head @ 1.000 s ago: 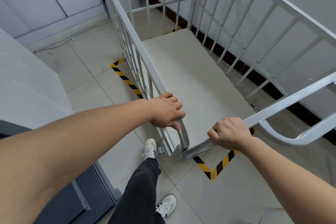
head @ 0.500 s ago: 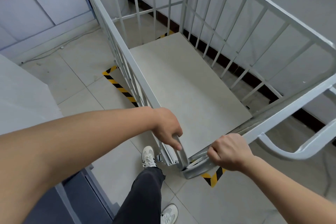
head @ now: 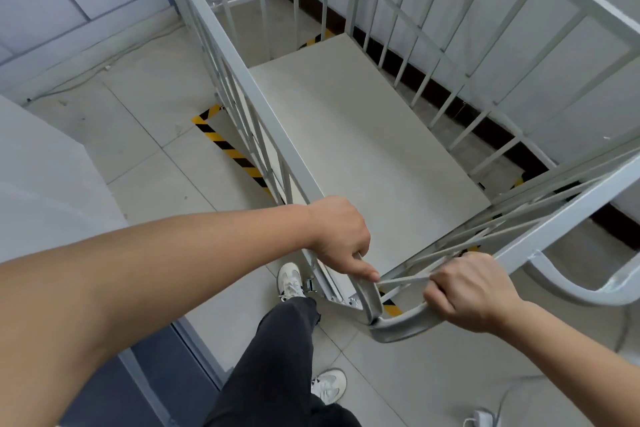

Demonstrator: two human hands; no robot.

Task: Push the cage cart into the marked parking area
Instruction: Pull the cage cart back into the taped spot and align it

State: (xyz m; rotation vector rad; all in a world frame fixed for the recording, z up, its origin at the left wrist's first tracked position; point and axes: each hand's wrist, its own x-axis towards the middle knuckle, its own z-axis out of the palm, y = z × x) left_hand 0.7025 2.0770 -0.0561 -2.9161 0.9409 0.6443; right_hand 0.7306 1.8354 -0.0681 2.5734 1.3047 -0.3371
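Two bare hands grip the white-painted steel cage cart [head: 363, 135] at its near corner. The left hand [head: 341, 236] wraps the top rail of the left barred side, fingers curled over the tube with the index finger laid along the curved corner piece. The right hand [head: 471, 291] is a closed fist around the rounded handle rail just right of that corner. Both grips are tight on the rail, not loose.

Ahead of the grip, the cart's pale flat deck sits mostly inside the marked parking area of yellow-and-black striped floor tape [head: 230, 149]. One run of tape shows left of the left hand, past the bars; a short piece lies under the corner between the hands; another scrap shows at the far end by the dark skirting.

Risks, as judged: the far barred end looks close to the wall, so a hard shove could knock it. The white sneaker [head: 291, 281] stands just beside the near caster; rolling back or swinging could catch the foot. A white cable [head: 498, 399] lies on the floor below the right hand, a trip hazard on stepping away.

Against one second ago: more of the tape in front of the hands is now covered, so the cart sits deeper in the bay.
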